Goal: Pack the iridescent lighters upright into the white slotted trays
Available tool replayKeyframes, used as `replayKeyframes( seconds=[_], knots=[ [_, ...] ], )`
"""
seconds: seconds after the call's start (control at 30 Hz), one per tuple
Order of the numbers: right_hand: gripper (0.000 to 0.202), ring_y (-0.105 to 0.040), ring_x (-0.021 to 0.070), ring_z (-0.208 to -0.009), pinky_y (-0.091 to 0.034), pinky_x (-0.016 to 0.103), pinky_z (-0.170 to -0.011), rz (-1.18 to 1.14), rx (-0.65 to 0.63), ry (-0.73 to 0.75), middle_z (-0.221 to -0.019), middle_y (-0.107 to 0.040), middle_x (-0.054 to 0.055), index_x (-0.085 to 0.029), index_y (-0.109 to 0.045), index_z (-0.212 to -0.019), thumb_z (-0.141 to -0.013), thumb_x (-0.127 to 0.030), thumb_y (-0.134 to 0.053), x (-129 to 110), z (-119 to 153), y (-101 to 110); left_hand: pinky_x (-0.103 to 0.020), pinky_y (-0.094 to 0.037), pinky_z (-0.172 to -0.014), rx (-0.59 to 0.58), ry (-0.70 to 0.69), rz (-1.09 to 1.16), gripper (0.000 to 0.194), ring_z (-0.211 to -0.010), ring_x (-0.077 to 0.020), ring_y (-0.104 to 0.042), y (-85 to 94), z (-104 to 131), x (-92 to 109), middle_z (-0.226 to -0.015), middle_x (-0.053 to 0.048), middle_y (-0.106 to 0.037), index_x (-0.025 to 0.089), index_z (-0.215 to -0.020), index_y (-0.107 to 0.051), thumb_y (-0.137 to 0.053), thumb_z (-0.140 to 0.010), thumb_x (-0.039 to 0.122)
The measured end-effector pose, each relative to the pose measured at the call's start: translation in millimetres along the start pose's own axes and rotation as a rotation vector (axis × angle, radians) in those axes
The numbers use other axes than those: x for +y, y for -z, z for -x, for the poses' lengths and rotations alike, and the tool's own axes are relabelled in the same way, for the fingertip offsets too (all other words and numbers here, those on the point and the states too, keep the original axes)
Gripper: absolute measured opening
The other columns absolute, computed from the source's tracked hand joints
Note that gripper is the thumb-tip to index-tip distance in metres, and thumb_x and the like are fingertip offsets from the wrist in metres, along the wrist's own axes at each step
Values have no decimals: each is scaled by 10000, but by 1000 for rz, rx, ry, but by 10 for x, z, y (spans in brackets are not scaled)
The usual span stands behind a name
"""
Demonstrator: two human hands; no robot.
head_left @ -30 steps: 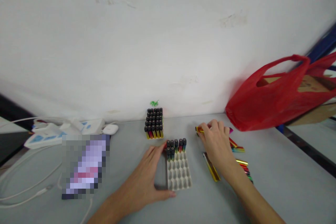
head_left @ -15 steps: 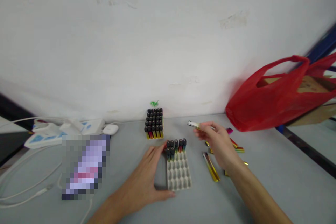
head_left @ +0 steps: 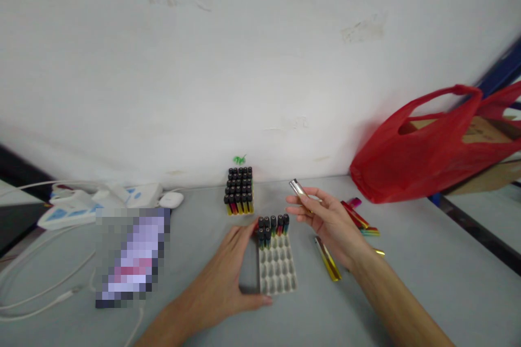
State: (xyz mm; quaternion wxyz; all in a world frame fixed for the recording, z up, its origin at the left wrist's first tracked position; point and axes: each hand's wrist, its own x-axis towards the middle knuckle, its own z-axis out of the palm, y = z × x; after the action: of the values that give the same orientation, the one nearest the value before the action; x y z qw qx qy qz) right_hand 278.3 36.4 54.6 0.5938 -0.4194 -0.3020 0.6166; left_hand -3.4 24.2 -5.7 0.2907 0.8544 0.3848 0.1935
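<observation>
My left hand [head_left: 222, 274] spans the left side of a pale moulded tray [head_left: 279, 271], its thumb at the near edge and its fingertips by the far left corner, gripping it. Several dark-ended lighters [head_left: 273, 223] stand upright in the tray's far rows; the nearer hollows hold nothing. Raised to the right of the tray, my right hand [head_left: 325, 214] pinches a shiny metallic lighter [head_left: 300, 190] between thumb and fingers, its silver end pointing up and left. Below that hand lies a gold lighter [head_left: 328, 260].
A full block of upright lighters [head_left: 239, 190] stands near the wall. Loose coloured lighters [head_left: 356, 214] lie right of my right hand. A red bag [head_left: 423, 157] holding a cardboard box sits at the right. Leftward are a power strip [head_left: 142, 195], cables and a blurred flat object [head_left: 136, 257].
My right hand has turned, tilting the lighter more upright, and its fingers have spread a little. My left hand and the tray have stayed in place.
</observation>
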Motion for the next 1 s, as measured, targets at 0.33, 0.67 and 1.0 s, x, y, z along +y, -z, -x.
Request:
replayKeyframes(
  seconds=[0.33,0.67,1.0],
  knots=[
    [438,-417,135,-595,-343,286,-558,63,-3,-4,-685,-511,-60,-196,-761,-974,-788,-549,-944,61,-3,-49,-706,-338,-1375,-8,19,3,1390,-1676,-479,-370,29,-5,27,-1813,-220,-368,297,-1816,-119,-1034,-775,403],
    [560,-406,175,-620,-362,321,-607,91,-26,1,-683,-508,-29,-231,-696,-825,-869,-781,-793,71,-26,1,-734,-288,-1386,-16,13,-1,1413,-1707,-492,-304,26,-1,19,-1864,-218,-273,307,-1821,-43,-1006,-788,347],
    [628,-324,177,-632,-383,311,-605,35,-63,-36,-674,-372,-40,-241,-581,-663,-926,-793,-723,88,-5,-16,-700,-300,-1395,20,14,40,1371,-1700,-472,-335,34,-7,31,-1844,-195,-328,323,-1822,-85,-993,-795,298]
  ],
)
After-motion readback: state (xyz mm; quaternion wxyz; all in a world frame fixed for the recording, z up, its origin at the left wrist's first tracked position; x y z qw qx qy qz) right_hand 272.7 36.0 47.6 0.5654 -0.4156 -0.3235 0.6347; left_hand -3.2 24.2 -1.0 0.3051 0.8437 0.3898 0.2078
